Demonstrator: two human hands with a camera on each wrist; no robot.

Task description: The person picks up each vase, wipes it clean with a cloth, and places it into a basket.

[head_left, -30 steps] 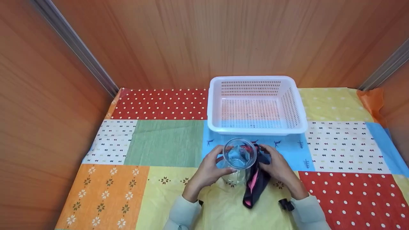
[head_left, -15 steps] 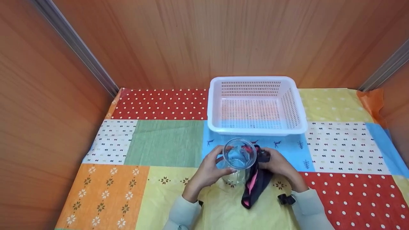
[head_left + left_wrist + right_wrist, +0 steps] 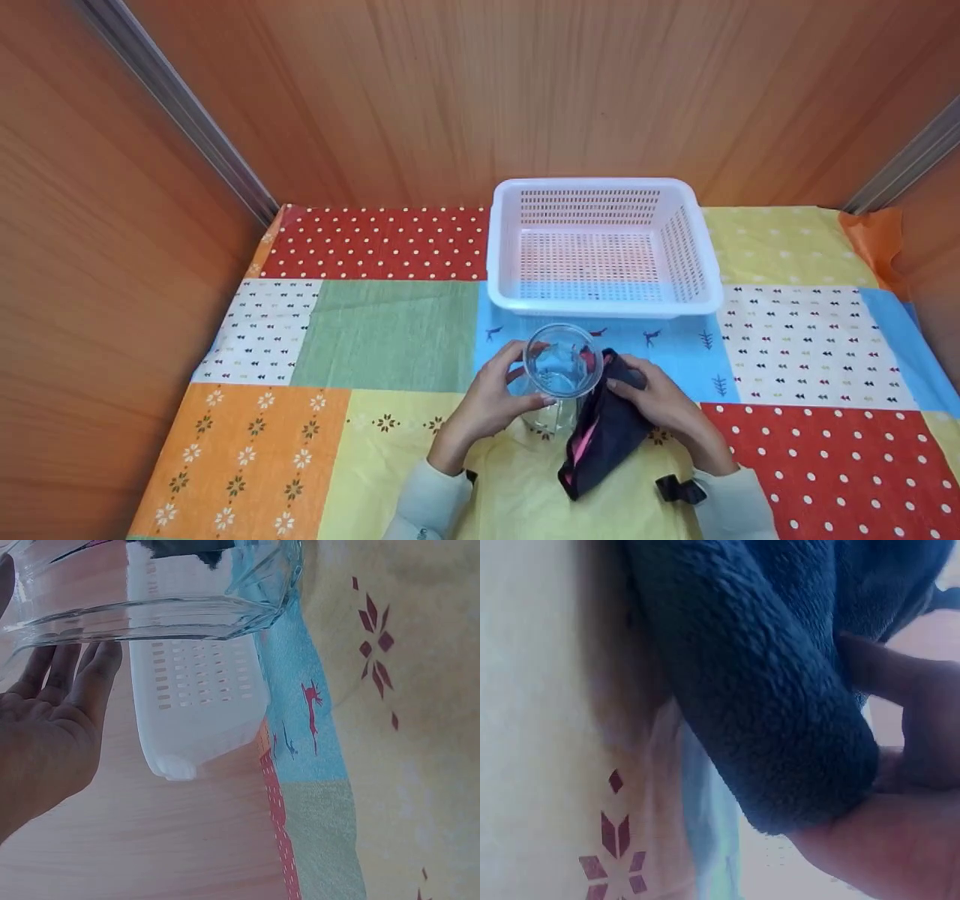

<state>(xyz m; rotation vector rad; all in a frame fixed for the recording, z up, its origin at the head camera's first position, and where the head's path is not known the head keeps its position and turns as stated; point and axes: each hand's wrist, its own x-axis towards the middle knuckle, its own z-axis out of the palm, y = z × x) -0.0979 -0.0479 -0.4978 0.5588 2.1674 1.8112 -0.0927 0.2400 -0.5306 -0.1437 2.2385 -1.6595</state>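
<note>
A clear glass jar [image 3: 559, 382] stands upright, its round mouth facing the head camera. My left hand [image 3: 495, 394] grips it from the left, fingers behind and thumb on the near side. Against the jar's right side, my right hand [image 3: 660, 397] holds a dark fleecy cloth [image 3: 611, 435] with a pink inner face, pinched between thumb and fingers. One corner of the cloth hangs down toward me. In the left wrist view the glass wall [image 3: 157, 619] crosses the top. The right wrist view shows the cloth's fuzzy pile [image 3: 757, 690] close up, with my thumb [image 3: 881, 667] on it.
A white perforated plastic basket [image 3: 600, 307] sits just beyond the jar. Beneath everything lies a patchwork-patterned tablecloth [image 3: 390, 330]. Wood-grain panels [image 3: 450, 97] rise behind and on both sides.
My right hand has shifted its grip on the cloth and drawn slightly right and toward me. More dark cloth now spreads out beside the jar. My left hand and the jar stay put.
</note>
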